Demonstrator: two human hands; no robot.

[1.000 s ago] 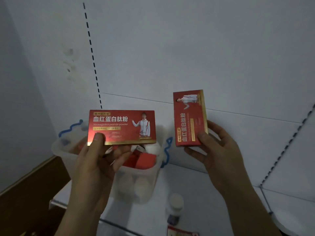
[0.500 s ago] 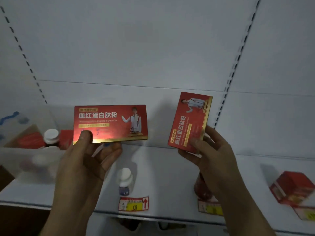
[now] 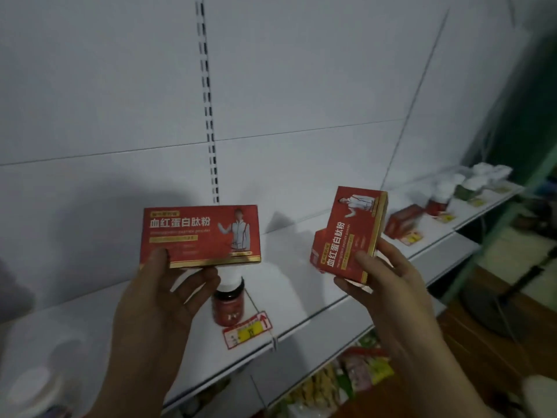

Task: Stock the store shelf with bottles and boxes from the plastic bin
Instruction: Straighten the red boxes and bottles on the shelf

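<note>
My left hand (image 3: 159, 300) grips a red box (image 3: 200, 235) flat-on, my right hand (image 3: 381, 279) pinches a second red box (image 3: 351, 233) upright — both held above the white shelf (image 3: 301, 300), red bottle (image 3: 227, 300) below.

— Where are your hands?

— Both are raised in front of me, palms turned toward me, forearms rising from the bottom edge of the view.

— What is your left hand doing?

— My left hand (image 3: 162, 294) pinches the lower left corner of a red box (image 3: 200, 235): my thumb lies flat on its front face and my fingers curl underneath and behind. The box sits level, its long side horizontal.

— And the right?

— My right hand (image 3: 388, 285) grips a second red box (image 3: 351, 233) by its lower end, thumb on the front and fingers wrapped behind. That box stands on end, tilted slightly right.
</note>
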